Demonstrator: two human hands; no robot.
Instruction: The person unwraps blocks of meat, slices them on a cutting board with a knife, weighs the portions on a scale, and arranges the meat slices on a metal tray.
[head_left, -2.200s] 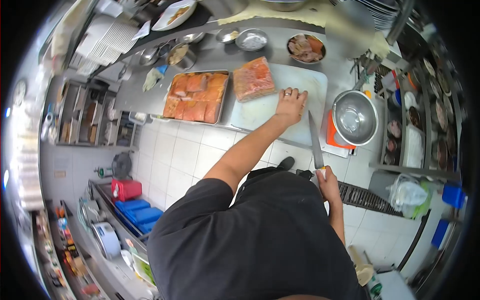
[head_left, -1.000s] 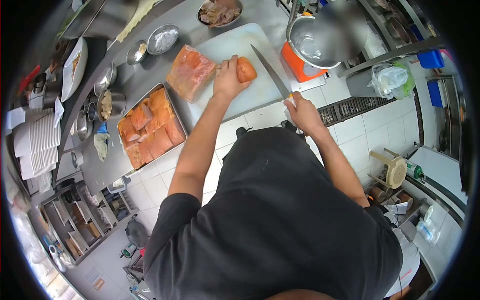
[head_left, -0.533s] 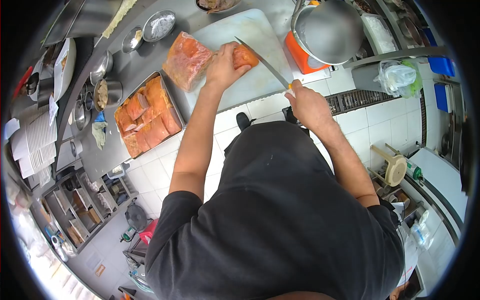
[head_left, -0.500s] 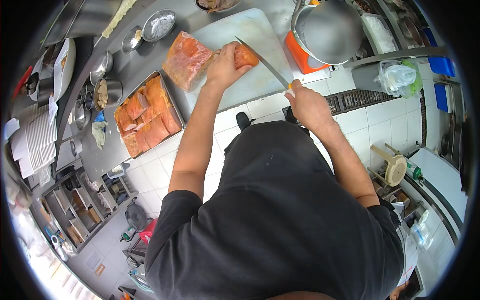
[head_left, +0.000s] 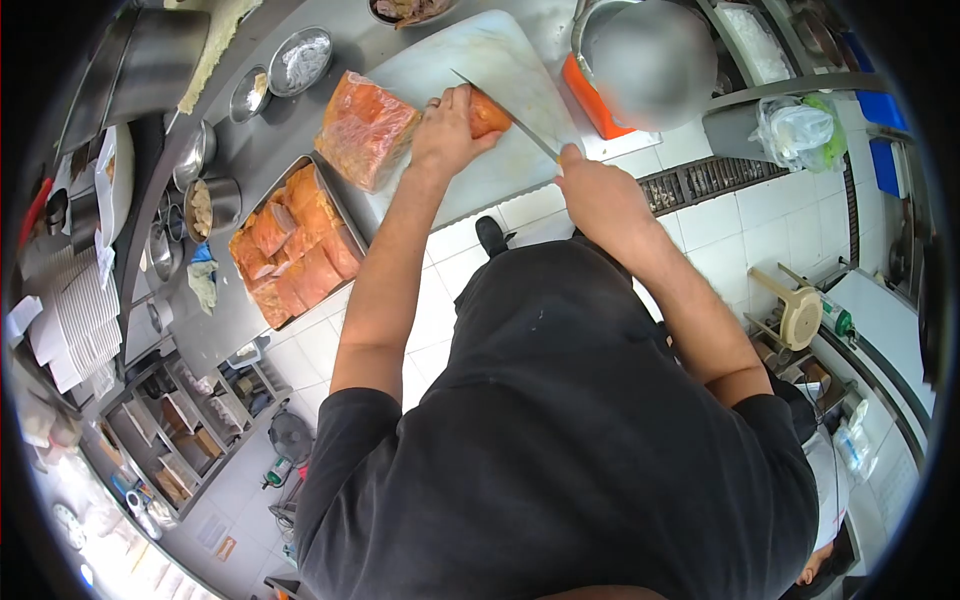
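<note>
My right hand point(head_left: 600, 195) is closed round the handle of a long knife point(head_left: 528, 131). Its narrow blade slants up and left, along the right side of an orange piece of meat point(head_left: 486, 116); whether it has cut in I cannot tell. With bent fingers, my left hand point(head_left: 446, 132) grips that piece on a white cutting board point(head_left: 500, 45). Just left of this hand lies a bigger orange slab point(head_left: 368, 130) in clear plastic wrap, partly on the board. Further left, a metal tray point(head_left: 357, 232) holds several orange meat blocks point(head_left: 300, 250).
Metal bowls point(head_left: 300, 62) and a pot point(head_left: 212, 205) stand on the steel counter point(head_left: 215, 320) at left. An orange scale point(head_left: 592, 98) carries a big metal pot point(head_left: 585, 45) right of the board. A plastic stool point(head_left: 802, 318) stands at right, and part of another person point(head_left: 825, 555) shows bottom right.
My right hand and the knife have shifted a little up and left along the meat. My left hand stays on the piece. The whole view has tilted slightly.
</note>
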